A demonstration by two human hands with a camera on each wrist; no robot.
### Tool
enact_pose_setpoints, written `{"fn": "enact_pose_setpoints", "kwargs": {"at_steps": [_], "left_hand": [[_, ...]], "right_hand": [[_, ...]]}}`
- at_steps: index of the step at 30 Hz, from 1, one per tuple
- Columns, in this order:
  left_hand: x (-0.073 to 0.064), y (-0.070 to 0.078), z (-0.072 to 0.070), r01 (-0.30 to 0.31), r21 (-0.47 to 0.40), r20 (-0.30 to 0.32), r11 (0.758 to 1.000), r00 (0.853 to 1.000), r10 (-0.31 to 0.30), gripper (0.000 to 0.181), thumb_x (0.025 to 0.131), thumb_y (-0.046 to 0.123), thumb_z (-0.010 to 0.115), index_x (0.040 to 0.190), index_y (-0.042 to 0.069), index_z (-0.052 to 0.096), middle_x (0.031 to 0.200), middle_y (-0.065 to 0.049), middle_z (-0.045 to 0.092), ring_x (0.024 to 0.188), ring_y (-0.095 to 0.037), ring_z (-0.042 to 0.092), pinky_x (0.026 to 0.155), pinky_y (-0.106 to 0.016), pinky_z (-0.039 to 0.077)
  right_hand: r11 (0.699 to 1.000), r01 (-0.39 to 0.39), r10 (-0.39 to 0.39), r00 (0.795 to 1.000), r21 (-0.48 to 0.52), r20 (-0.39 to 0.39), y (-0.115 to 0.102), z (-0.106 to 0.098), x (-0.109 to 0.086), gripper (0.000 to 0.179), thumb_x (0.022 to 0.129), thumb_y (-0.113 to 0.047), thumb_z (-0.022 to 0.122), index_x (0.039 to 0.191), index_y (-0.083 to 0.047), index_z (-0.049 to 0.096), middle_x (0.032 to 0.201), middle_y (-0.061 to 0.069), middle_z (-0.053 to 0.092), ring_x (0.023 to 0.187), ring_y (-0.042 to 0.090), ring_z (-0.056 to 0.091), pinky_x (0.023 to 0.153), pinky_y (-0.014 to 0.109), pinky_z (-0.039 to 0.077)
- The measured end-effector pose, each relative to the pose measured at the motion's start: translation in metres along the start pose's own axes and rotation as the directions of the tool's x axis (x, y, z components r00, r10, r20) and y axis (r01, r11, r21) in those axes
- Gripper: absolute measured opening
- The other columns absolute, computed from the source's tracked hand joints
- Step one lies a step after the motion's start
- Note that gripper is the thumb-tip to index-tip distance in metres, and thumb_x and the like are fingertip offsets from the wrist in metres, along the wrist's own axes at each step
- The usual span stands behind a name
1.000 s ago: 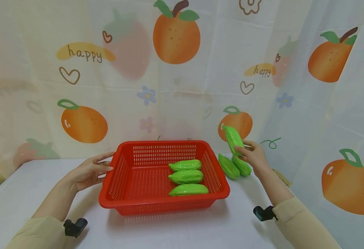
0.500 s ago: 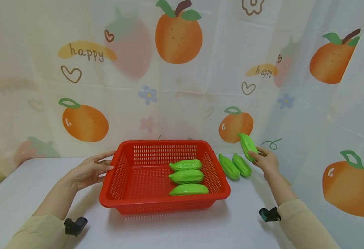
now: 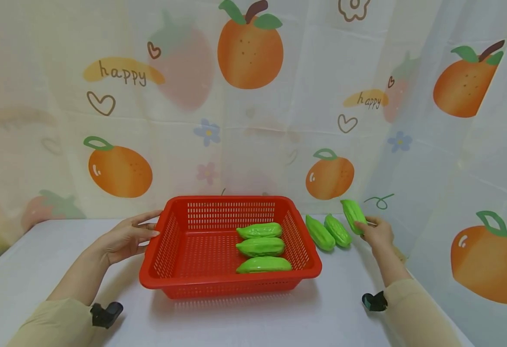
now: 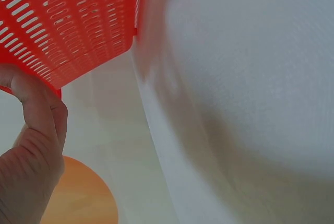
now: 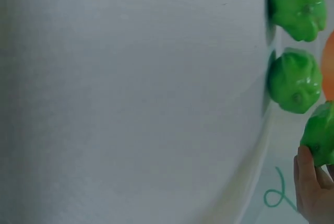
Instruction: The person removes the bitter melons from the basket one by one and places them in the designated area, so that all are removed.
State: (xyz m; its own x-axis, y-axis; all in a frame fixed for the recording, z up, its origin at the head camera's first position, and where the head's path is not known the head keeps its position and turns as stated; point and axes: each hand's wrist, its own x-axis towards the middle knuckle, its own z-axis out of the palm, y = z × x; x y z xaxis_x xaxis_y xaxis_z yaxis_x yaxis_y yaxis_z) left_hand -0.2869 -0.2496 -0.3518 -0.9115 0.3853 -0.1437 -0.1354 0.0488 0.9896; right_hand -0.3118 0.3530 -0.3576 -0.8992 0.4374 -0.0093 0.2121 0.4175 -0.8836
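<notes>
Right hand [image 3: 378,233] pinches one green veggie [image 3: 353,216], tipped up, just beside two others [image 3: 320,233] on the white table [image 3: 244,323]. Three more [image 3: 260,246] lie in the red basket [image 3: 231,279], so I'd guess halfway. Left hand [image 3: 125,239] touches that basket; from out here, I can't tell if it grips.

White bench [image 3: 236,324] with a red basket [image 3: 231,282] and two green gourds [image 3: 320,233] on it

The basket stands upright, one long side toward the front, soft shadow spreading beneath it across the plain bench top. Just beside its right end, the gourds lie side by side, slanted, narrow tips pointing toward the back.
</notes>
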Motion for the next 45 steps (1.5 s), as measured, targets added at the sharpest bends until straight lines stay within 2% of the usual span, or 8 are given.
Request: {"fn": "enact_pose_setpoints", "kwargs": {"at_steps": [10, 18, 26, 32, 38, 41, 43, 45], "left_hand": [[0.000, -0.001, 0.001, -0.004, 0.002, -0.003, 1.000, 1.000, 0.004, 0.082, 0.097, 0.018, 0.058, 0.160, 0.013, 0.006, 0.109, 0.016, 0.069, 0.101, -0.008, 0.067, 0.090, -0.034, 0.057], [-0.001, 0.000, 0.001, -0.010, -0.011, 0.007, 1.000, 1.000, 0.010, 0.081, 0.097, 0.017, 0.058, 0.160, 0.011, 0.006, 0.109, 0.015, 0.071, 0.100, -0.008, 0.067, 0.090, -0.033, 0.058], [-0.002, 0.002, 0.002, -0.009, -0.010, 0.010, 1.000, 1.000, 0.009, 0.080, 0.097, 0.015, 0.057, 0.159, 0.009, 0.006, 0.108, 0.015, 0.071, 0.100, -0.008, 0.067, 0.089, -0.033, 0.057], [-0.001, 0.001, 0.002, -0.008, 0.012, 0.001, 1.000, 1.000, 0.008, 0.082, 0.097, 0.017, 0.058, 0.159, 0.011, 0.006, 0.109, 0.017, 0.070, 0.101, -0.008, 0.066, 0.090, -0.033, 0.057], [-0.001, 0.000, 0.002, -0.011, 0.016, -0.009, 1.000, 1.000, 0.011, 0.082, 0.097, 0.018, 0.059, 0.160, 0.012, 0.007, 0.109, 0.016, 0.069, 0.102, -0.008, 0.066, 0.091, -0.033, 0.057], [-0.001, 0.000, 0.002, -0.011, 0.019, -0.011, 1.000, 1.000, 0.011, 0.081, 0.097, 0.019, 0.059, 0.160, 0.012, 0.008, 0.110, 0.017, 0.070, 0.102, -0.008, 0.066, 0.091, -0.034, 0.058], [-0.002, 0.001, 0.002, -0.011, 0.017, -0.011, 1.000, 1.000, 0.011, 0.081, 0.097, 0.019, 0.059, 0.159, 0.012, 0.008, 0.110, 0.017, 0.070, 0.102, -0.008, 0.066, 0.091, -0.034, 0.058], [-0.002, 0.001, 0.002, -0.011, 0.018, -0.011, 1.000, 1.000, 0.011, 0.081, 0.097, 0.019, 0.059, 0.159, 0.012, 0.008, 0.111, 0.017, 0.070, 0.102, -0.008, 0.066, 0.091, -0.035, 0.058]], "right_hand": [[0.997, -0.058, 0.058, 0.998, -0.060, -0.004, 0.014, -0.003, 0.003, 0.061, 0.097, -0.025, 0.060, 0.145, 0.007, 0.041, 0.145, 0.032, 0.045, 0.072, 0.002, 0.059, 0.062, 0.012, 0.047], [0.991, -0.094, 0.096, 0.995, -0.100, 0.018, 0.018, -0.003, 0.004, 0.060, 0.097, -0.023, 0.059, 0.144, 0.009, 0.039, 0.149, 0.034, 0.038, 0.082, 0.009, 0.061, 0.063, 0.011, 0.049], [0.980, -0.096, 0.102, 0.995, -0.172, 0.024, 0.018, -0.003, 0.005, 0.062, 0.098, -0.026, 0.058, 0.145, 0.009, 0.038, 0.146, 0.035, 0.040, 0.080, 0.011, 0.061, 0.062, 0.013, 0.046], [0.971, -0.082, 0.095, 0.994, -0.226, 0.048, 0.021, -0.005, 0.006, 0.062, 0.098, -0.027, 0.056, 0.144, 0.011, 0.038, 0.146, 0.037, 0.038, 0.088, 0.020, 0.061, 0.065, 0.016, 0.048], [0.971, -0.057, 0.079, 0.993, -0.234, 0.084, 0.020, -0.007, 0.006, 0.063, 0.098, -0.026, 0.054, 0.144, 0.013, 0.035, 0.148, 0.039, 0.032, 0.101, 0.029, 0.060, 0.067, 0.016, 0.050], [0.967, -0.050, 0.075, 0.993, -0.249, 0.093, 0.019, -0.006, 0.004, 0.063, 0.099, -0.026, 0.053, 0.145, 0.013, 0.034, 0.148, 0.039, 0.032, 0.109, 0.034, 0.057, 0.075, 0.022, 0.053], [0.960, -0.037, 0.067, 0.993, -0.279, 0.098, 0.018, -0.006, 0.004, 0.063, 0.099, -0.027, 0.052, 0.145, 0.013, 0.034, 0.148, 0.039, 0.032, 0.116, 0.040, 0.053, 0.089, 0.033, 0.054], [0.948, -0.026, 0.060, 0.993, -0.317, 0.097, 0.017, -0.005, 0.003, 0.063, 0.099, -0.028, 0.051, 0.144, 0.013, 0.034, 0.148, 0.040, 0.031, 0.126, 0.046, 0.046, 0.104, 0.046, 0.047]]}}
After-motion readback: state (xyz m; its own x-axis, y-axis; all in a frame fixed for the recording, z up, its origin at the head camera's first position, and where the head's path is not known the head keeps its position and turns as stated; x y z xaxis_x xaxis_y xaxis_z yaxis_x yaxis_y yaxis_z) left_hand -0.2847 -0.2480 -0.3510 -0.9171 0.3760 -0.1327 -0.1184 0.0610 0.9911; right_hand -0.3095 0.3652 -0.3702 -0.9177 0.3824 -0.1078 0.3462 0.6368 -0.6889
